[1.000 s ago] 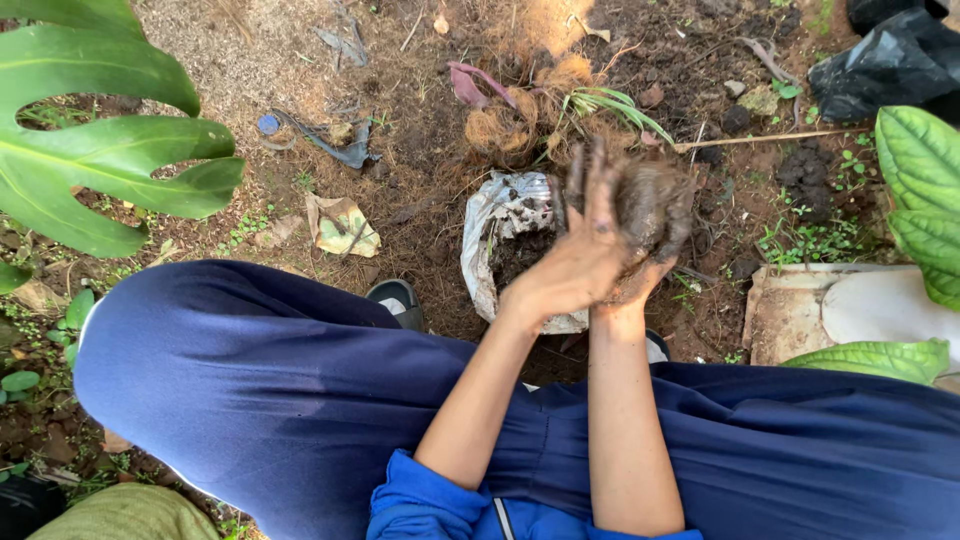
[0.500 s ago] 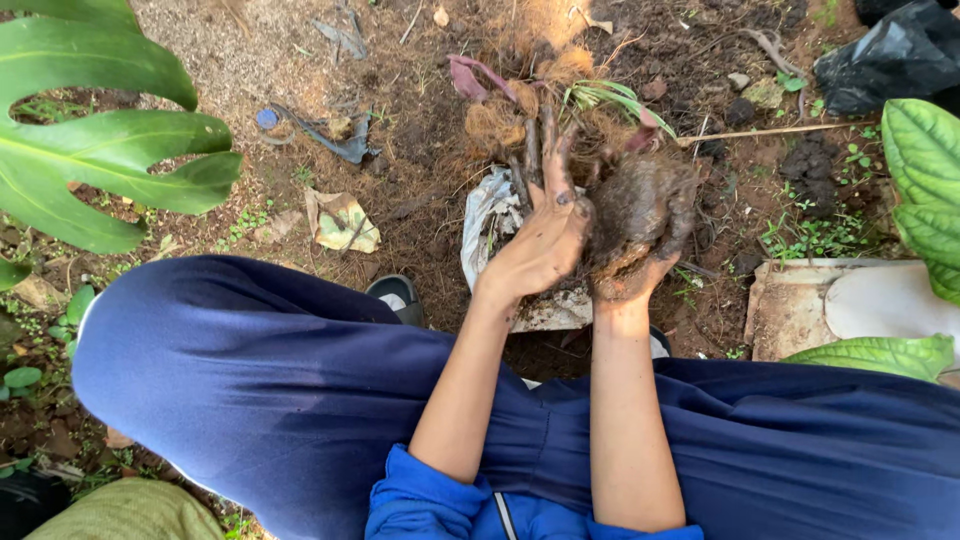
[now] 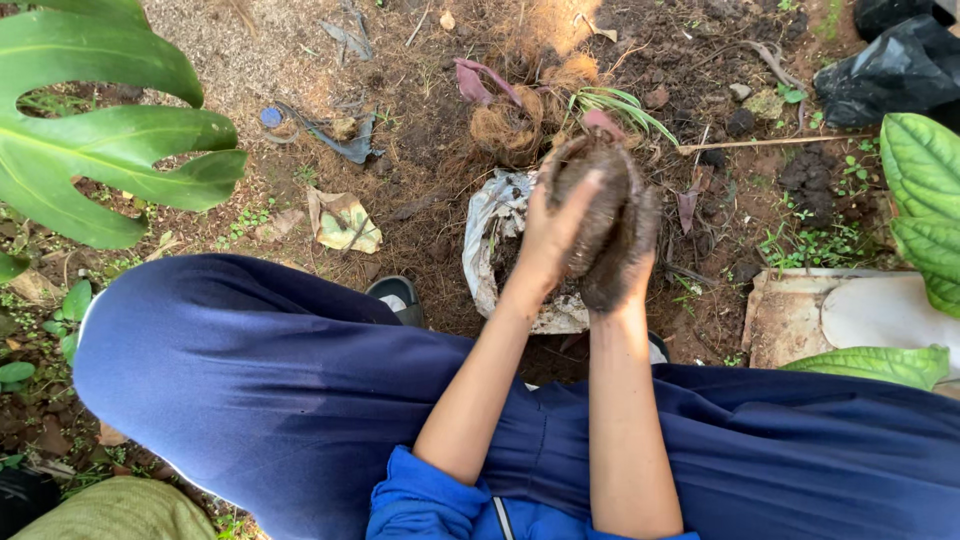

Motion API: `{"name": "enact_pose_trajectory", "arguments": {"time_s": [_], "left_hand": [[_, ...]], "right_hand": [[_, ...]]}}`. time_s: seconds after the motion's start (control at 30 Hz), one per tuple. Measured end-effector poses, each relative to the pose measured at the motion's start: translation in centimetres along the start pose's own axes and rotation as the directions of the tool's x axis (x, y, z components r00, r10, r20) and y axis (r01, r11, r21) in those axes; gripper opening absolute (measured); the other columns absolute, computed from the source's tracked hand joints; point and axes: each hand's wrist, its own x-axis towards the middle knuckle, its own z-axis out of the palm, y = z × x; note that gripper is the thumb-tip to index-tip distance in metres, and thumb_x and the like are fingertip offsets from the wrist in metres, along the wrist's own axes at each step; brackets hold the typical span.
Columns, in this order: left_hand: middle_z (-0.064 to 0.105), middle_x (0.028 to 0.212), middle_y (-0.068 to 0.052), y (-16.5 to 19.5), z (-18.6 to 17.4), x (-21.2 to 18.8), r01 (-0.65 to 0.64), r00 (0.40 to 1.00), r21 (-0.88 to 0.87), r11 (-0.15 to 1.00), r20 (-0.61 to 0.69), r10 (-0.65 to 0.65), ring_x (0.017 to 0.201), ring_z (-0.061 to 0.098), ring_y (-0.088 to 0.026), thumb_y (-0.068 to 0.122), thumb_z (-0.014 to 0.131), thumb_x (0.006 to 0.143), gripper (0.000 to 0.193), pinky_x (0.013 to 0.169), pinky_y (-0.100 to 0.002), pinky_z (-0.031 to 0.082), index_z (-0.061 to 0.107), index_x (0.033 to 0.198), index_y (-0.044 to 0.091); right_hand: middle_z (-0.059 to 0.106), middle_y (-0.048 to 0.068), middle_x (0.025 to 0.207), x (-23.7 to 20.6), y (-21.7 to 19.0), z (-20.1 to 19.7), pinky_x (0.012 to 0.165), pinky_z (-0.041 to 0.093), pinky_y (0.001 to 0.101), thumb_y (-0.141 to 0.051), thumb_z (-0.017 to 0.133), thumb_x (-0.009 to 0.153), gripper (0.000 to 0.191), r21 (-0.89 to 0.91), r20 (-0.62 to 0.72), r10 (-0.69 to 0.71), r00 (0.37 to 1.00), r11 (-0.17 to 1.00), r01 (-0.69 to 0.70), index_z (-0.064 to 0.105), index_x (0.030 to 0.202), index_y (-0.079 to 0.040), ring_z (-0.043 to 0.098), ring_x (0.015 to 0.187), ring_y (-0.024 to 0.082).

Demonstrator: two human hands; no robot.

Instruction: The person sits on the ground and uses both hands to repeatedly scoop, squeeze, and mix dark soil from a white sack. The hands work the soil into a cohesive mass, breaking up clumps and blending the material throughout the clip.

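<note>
Seen from above, a person squats on bare, littered soil, knees spread wide in dark blue trousers (image 3: 250, 390), with blue sleeves pushed up above the elbows. Both bare forearms reach forward and meet over the ground between the knees. Together the hands hold up a dark brown, fibrous clump of soil and roots (image 3: 605, 205). The left hand (image 3: 550, 235) presses flat against the clump's left side, fingers stretched up along it and partly open. The right hand (image 3: 625, 270) cups the clump from below and from the right; it is so coated in soil that its fingers are hard to tell from the clump itself. Directly under the hands lies a crumpled white plastic bag (image 3: 490, 245) with dark soil in it. Just beyond the clump sit a tuft of coconut fibre (image 3: 510, 125) and a small plant with narrow green leaves (image 3: 615, 103). A large, deeply cut green leaf (image 3: 100, 140) fills the upper left, broad green leaves (image 3: 925, 190) edge the right, a black plastic bag (image 3: 895, 65) lies in the upper right corner, and a pale slab (image 3: 850, 315) rests near the right knee.
</note>
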Motion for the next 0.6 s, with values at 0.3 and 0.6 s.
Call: {"name": "enact_pose_trajectory", "arguments": {"time_s": [0.3,0.6], "left_hand": [[0.059,0.141,-0.016,-2.6,-2.6,1.6,0.292,0.956,-0.652,0.700,0.171,-0.240,0.127,0.059,-0.028,0.057,0.056,0.098,0.074,0.111,-0.045,0.047,0.052,0.146,0.001],[0.067,0.135,-0.020,-2.5,-0.9,1.6,-0.101,0.985,0.264,0.959,-0.112,0.134,0.122,0.065,-0.029,0.054,0.056,0.104,0.070,0.104,-0.039,0.054,0.050,0.151,0.002]], "right_hand": [[0.047,0.012,0.159,0.5,1.7,-0.9,0.129,0.037,0.0489,-0.054,0.061,0.103,0.070,-0.152,0.041,-0.289,0.956,0.944,0.292,0.045,0.155,-0.011,0.046,0.150,0.029],[0.055,0.012,0.148,1.4,2.5,-2.7,0.112,0.052,0.0416,-0.037,0.060,0.104,0.058,-0.013,-0.117,-0.154,0.981,0.988,0.153,0.048,0.151,-0.007,0.058,0.133,0.027]]}}
